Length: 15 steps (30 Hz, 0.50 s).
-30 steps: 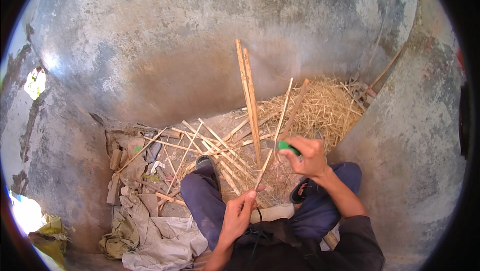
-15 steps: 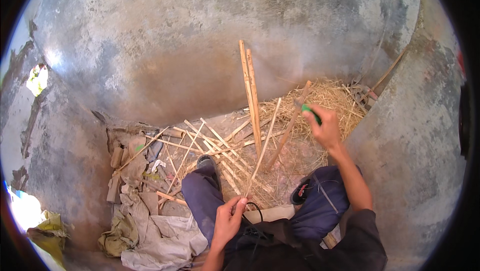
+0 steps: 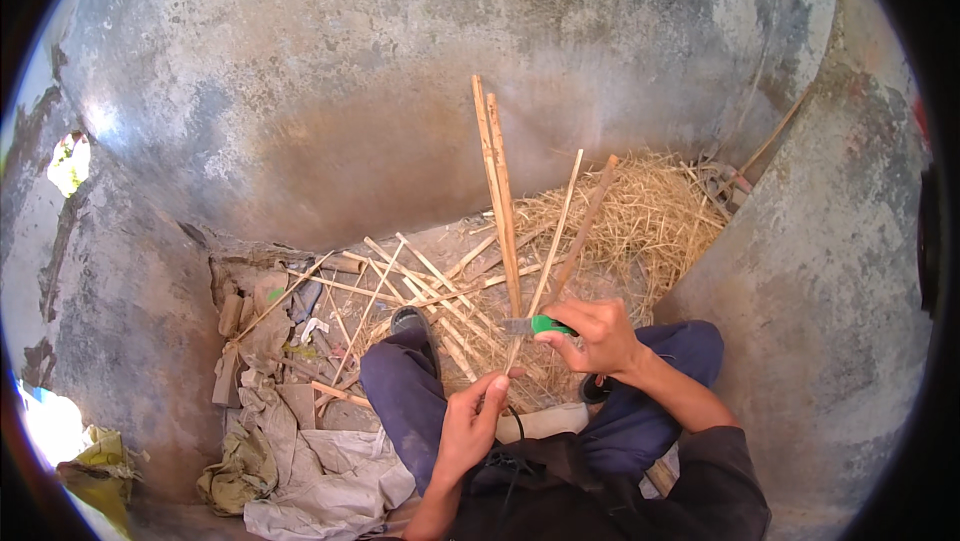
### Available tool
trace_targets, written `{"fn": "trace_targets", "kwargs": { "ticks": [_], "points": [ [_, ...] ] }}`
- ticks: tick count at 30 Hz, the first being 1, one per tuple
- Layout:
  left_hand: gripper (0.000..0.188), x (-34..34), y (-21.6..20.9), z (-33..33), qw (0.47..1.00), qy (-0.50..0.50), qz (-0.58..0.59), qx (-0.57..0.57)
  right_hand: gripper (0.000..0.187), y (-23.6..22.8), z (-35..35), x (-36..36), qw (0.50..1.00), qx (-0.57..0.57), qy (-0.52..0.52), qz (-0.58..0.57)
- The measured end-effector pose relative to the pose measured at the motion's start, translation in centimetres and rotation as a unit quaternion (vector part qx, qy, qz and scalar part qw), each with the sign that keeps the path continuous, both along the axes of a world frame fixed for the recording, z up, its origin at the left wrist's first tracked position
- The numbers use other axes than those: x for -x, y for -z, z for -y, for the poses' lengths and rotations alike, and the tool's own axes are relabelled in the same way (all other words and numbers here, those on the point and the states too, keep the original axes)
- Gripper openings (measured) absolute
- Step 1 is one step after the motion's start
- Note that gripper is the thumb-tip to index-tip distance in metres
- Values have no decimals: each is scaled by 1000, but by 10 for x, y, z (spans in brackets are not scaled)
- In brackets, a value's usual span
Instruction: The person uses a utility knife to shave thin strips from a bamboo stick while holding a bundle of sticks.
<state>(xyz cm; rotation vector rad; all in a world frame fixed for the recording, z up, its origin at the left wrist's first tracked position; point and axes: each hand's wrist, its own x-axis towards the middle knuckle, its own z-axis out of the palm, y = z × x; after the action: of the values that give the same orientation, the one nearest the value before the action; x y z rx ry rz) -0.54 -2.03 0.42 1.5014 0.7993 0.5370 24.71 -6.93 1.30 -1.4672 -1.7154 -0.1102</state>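
Gripping a green-handled knife point(image 3: 535, 325) in the closed right hand point(image 3: 597, 337), left hand point(image 3: 470, 428) pinching a thin bamboo strip point(image 3: 545, 261); straw point(image 3: 640, 216) against concrete wall point(image 3: 420, 71).

Seated on the grey concrete floor point(image 3: 300, 111), the person grips a thin pale bamboo strip point(image 3: 545, 261) at its lower end with the left hand point(image 3: 470, 426). The right hand point(image 3: 598, 336) presses a green-handled knife point(image 3: 535, 325) against it. Loose split sticks point(image 3: 420, 286) and dry yellow straw point(image 3: 640, 216) lie beyond the knees.
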Motion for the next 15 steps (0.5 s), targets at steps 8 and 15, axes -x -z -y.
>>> {"fn": "trace_targets", "kwargs": {
  "ticks": [8, 15],
  "points": [
    [43, 15, 11, 8, 998, 34, 0, 52, 33, 1, -18, -67, 991, -34, 132, -8],
    [34, 33, 17, 15, 998, -5, -38, 49, 34, -25, -12, -107, 984, -26, 169, -45]
  ]
}}
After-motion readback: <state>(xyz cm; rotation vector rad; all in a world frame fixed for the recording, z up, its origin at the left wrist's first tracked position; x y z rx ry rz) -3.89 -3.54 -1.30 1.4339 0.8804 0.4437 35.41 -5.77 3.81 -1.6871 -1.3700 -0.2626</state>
